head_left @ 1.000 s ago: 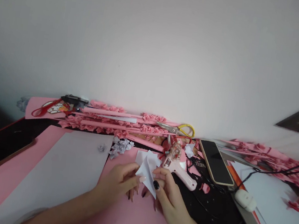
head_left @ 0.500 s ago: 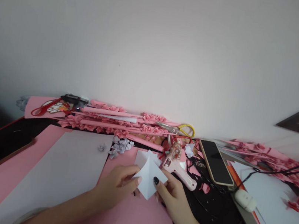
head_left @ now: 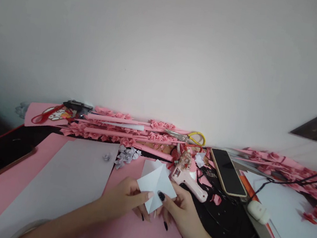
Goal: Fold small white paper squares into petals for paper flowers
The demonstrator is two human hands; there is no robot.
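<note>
1 left hand (head_left: 123, 198) and 1 right hand (head_left: 184, 211) pinch a creased white paper square (head_left: 153, 181), lower centre, presumably steadying it.

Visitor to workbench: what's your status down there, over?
Left-hand grip and right-hand grip: both holding white paper. Paper creased down the middle. Nearest clutter: glue gun, just beyond right-hand grip.

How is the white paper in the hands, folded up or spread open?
Spread open: the white paper shows a broad, creased face, with the left hand and right hand gripping it.
</note>
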